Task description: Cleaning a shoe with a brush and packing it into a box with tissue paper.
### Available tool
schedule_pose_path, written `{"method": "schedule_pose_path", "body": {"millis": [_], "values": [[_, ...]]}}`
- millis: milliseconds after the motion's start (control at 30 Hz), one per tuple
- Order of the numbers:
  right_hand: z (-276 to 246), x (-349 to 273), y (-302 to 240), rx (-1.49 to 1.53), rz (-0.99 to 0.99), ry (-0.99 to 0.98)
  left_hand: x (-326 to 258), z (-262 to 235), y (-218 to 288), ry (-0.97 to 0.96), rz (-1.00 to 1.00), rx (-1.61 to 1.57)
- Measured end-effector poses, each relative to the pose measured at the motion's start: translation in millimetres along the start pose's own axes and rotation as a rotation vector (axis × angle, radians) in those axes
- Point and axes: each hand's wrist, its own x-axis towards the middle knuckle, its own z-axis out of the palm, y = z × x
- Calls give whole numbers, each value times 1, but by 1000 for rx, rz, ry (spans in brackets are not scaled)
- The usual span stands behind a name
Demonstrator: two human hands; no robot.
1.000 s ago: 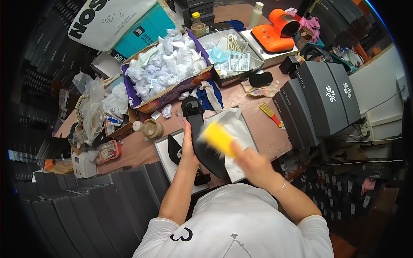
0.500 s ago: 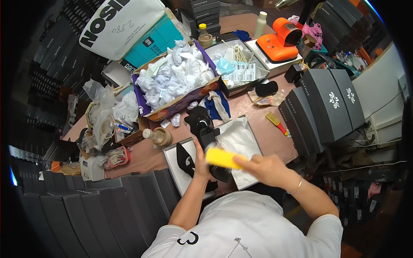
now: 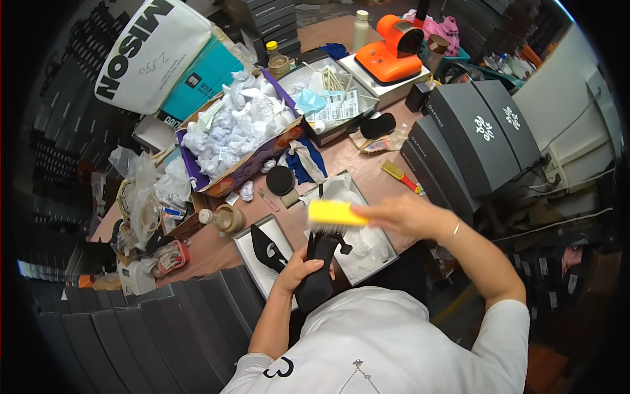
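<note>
My left hand [image 3: 298, 270] is wrapped round a black strapped shoe [image 3: 315, 284], its wider end tilted toward my body. From the right, my right hand [image 3: 410, 217] grips a yellow brush [image 3: 330, 213]. The brush's pale bristles face down at the far end of the shoe; whether they touch it I cannot tell. Beneath my hands is an open grey shoe box with a white inside [image 3: 257, 270]. Another black shoe [image 3: 268, 245] lies in its left half, and white tissue paper [image 3: 371, 255] fills the right half.
Left of the box stands a glass jar [image 3: 226, 218]. Beyond are a round black pad [image 3: 281, 180], a carton of crumpled paper [image 3: 244, 176] and an orange machine [image 3: 395, 56]. A second brush [image 3: 399, 176] lies near stacked grey boxes [image 3: 469, 141]. More boxes [image 3: 157, 328] line the lower left.
The shoe has turned in my left hand, and its wider end now points toward me. The yellow brush stays over its far end. The whole view has shifted slightly.
</note>
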Motion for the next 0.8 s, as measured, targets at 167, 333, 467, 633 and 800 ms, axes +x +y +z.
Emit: {"method": "schedule_pose_path", "body": {"millis": [167, 333, 467, 633, 800], "values": [[6, -13, -12, -4, 10, 279, 0, 9, -12, -29, 34, -251], [46, -33, 13, -188, 336, 367, 8, 10, -23, -150, 82, -492], [47, -19, -27, -27, 90, 343, 15, 3, -35, -74, 11, -588], [62, -52, 56, -95, 450, 479, 13, -11, -25, 508, 255, 1144], [94, -43, 35, 265, 508, 371, -30, -101, -131, 1322, 219, 751]]}}
